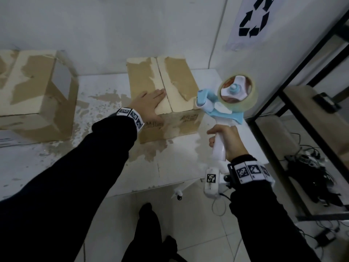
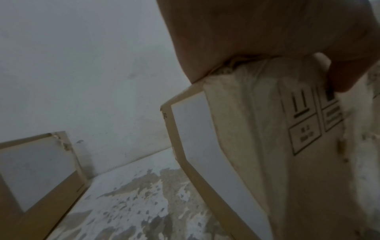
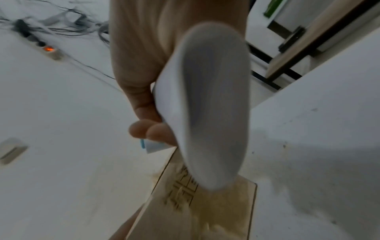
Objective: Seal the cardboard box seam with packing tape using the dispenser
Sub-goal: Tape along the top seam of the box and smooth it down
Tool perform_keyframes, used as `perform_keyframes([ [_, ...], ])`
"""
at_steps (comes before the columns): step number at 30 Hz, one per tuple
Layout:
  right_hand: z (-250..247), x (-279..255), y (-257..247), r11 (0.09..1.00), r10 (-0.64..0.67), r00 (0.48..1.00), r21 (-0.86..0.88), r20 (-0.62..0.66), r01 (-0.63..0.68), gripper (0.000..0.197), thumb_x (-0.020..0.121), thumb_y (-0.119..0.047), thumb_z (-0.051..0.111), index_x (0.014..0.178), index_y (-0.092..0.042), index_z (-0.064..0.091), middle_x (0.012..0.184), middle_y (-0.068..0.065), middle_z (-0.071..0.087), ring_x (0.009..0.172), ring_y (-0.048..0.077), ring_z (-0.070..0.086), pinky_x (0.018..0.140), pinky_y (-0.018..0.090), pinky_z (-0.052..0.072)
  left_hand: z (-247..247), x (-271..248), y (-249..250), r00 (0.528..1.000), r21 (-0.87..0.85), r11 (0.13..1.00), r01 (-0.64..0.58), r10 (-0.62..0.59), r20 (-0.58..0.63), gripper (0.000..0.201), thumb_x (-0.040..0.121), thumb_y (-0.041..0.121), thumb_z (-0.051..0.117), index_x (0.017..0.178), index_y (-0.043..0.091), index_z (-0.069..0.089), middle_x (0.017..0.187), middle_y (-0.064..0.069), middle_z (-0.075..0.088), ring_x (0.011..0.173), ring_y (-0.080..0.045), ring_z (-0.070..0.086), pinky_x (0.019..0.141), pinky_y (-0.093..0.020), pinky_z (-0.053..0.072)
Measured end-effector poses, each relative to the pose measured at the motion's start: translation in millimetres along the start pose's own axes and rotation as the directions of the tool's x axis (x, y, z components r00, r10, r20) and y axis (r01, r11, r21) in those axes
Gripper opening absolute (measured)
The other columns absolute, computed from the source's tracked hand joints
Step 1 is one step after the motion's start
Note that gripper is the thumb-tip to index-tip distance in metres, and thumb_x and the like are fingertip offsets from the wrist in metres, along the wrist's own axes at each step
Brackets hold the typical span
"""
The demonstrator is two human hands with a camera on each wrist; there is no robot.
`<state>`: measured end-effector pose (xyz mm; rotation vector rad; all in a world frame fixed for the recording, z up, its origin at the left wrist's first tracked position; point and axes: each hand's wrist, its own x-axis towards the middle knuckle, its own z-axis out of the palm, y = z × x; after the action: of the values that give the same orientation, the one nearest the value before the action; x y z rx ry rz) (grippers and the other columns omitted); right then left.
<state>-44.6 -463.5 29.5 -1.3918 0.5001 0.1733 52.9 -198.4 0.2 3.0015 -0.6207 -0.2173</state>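
The box (image 1: 162, 95) sits near the back right corner of the surface (image 1: 170, 167), close to the wall. Your left hand (image 1: 146, 105) lies flat on its top, fingers spread and straight, right beside the seam (image 1: 164, 91). Your right hand (image 1: 225, 143) has its grip wrapped tight round the white handle of the tape dispenser (image 1: 224, 103), which hangs in the air just past the box's front right corner. No tape is on the seam yet.

Things could go wrong from here. If you start the tape off to one side, it may miss the seam and leave the flaps loose. If your left hand lets up, the box may slide toward the wall when you pull. Your fingers are close to the seam, so the dispenser could bump them.

The head view shows the tape roll (image 1: 238, 91) and the whole seam. The right wrist view shows only the handle's end and your curled fingers (image 3: 156, 131). The left wrist view shows the printed marks (image 2: 312, 123) on the box's side and a second box (image 2: 39, 170) near the back left.
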Motion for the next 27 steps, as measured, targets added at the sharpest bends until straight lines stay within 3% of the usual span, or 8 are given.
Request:
perform_keyframes([
  [6, -5.7, 54.2, 1.5, 0.984, 0.124, 0.985, 0.143, -0.119, -0.107, 0.022, 0.076, 0.009, 0.05, 0.093, -0.002, 0.045, 0.067, 0.01, 0.042, 0.035, 0.019, 0.051, 0.039, 0.022, 0.045, 4.6, -13.2, -24.4, 1.0, 0.009, 1.0, 0.022, -0.022, 0.009, 0.114, 0.06, 0.077, 0.04, 0.15, 0.022, -0.003, 0.158, 0.008, -0.005, 0.145, -0.011, 0.003, 0.117, -0.038, 0.002],
  [8, -3.5, 65.7, 7.9, 0.987, 0.153, 0.979, 0.07, -0.135, -0.145, 0.012, 0.075, 0.01, 0.051, 0.085, 0.002, 0.05, 0.06, 0.012, 0.047, 0.036, 0.021, 0.056, 0.041, 0.025, 0.05, 5.5, -15.6, -27.4, 1.0, 0.022, 1.0, 0.005, -0.006, 0.008, 0.113, 0.061, 0.077, 0.039, 0.15, 0.022, -0.004, 0.158, 0.008, -0.005, 0.145, -0.01, 0.002, 0.117, -0.038, 0.002],
  [12, 5.3, 82.2, 27.0, 0.99, 0.122, 0.976, -0.053, -0.18, -0.133, 0.012, 0.065, 0.016, 0.053, 0.061, 0.006, 0.052, 0.039, 0.014, 0.049, 0.031, 0.021, 0.046, 0.039, 0.024, 0.045, 4.7, -14.7, -24.8, 1.0, 0.034, 0.999, -0.01, 0.01, 0.004, 0.108, 0.072, 0.07, 0.054, 0.15, 0.021, -0.004, 0.158, 0.007, -0.006, 0.145, -0.01, 0.001, 0.118, -0.038, 0.001],
  [17, 15.4, 100.1, 41.8, 0.987, 0.112, 0.975, -0.088, -0.194, -0.131, 0.006, 0.058, 0.011, 0.057, 0.055, 0.007, 0.057, 0.037, 0.012, 0.053, 0.036, 0.022, 0.048, 0.042, 0.024, 0.045, 6.6, -15.2, -24.4, 1.0, 0.027, 1.0, -0.014, 0.014, -0.014, 0.11, 0.064, 0.075, 0.041, 0.15, 0.021, -0.003, 0.158, 0.008, -0.005, 0.145, -0.01, 0.002, 0.118, -0.038, 0.002],
  [19, 16.4, 108.2, 45.0, 0.97, 0.093, 0.971, -0.2, -0.222, -0.139, 0.009, 0.05, -0.002, 0.061, 0.056, 0.005, 0.062, 0.047, 0.012, 0.059, 0.046, 0.027, 0.053, 0.046, 0.027, 0.045, 6.2, -15.0, -24.0, 1.0, 0.018, 1.0, -0.012, 0.012, -0.015, 0.11, 0.064, 0.074, 0.041, 0.15, 0.021, -0.002, 0.158, 0.008, -0.004, 0.145, -0.01, 0.002, 0.118, -0.038, 0.002],
  [21, 14.3, 119.5, 48.4, 0.908, 0.078, 0.967, -0.384, -0.241, -0.169, 0.044, 0.042, -0.018, 0.065, 0.08, 0.004, 0.068, 0.078, 0.016, 0.066, 0.073, 0.032, 0.063, 0.063, 0.037, 0.052, 4.5, -15.4, -23.9, 1.0, 0.021, 1.0, -0.011, 0.011, -0.01, 0.11, 0.065, 0.073, 0.043, 0.15, 0.021, -0.002, 0.158, 0.007, -0.004, 0.145, -0.01, 0.002, 0.118, -0.038, 0.002],
  [23, 13.0, 129.9, 53.5, 0.809, 0.129, 0.972, -0.546, -0.197, -0.218, 0.06, 0.054, -0.027, 0.072, 0.107, -0.001, 0.059, 0.102, 0.015, 0.06, 0.093, 0.031, 0.061, 0.08, 0.039, 0.051, 3.0, -15.8, -24.5, 1.0, 0.027, 1.0, -0.007, 0.007, 0.0, 0.109, 0.069, 0.072, 0.05, 0.15, 0.021, -0.003, 0.158, 0.007, -0.005, 0.145, -0.01, 0.002, 0.118, -0.038, 0.002],
  [27, 20.6, 136.8, 53.7, 0.656, 0.246, 0.96, -0.706, -0.134, -0.267, 0.071, 0.053, -0.054, 0.074, 0.103, -0.008, 0.055, 0.106, 0.012, 0.065, 0.094, 0.028, 0.063, 0.087, 0.034, 0.05, 0.0, -16.1, -23.4, 1.0, 0.019, 1.0, -0.002, 0.002, 0.014, 0.11, 0.069, 0.072, 0.051, 0.15, 0.022, -0.004, 0.158, 0.008, -0.006, 0.145, -0.009, 0.001, 0.118, -0.038, 0.001],
])
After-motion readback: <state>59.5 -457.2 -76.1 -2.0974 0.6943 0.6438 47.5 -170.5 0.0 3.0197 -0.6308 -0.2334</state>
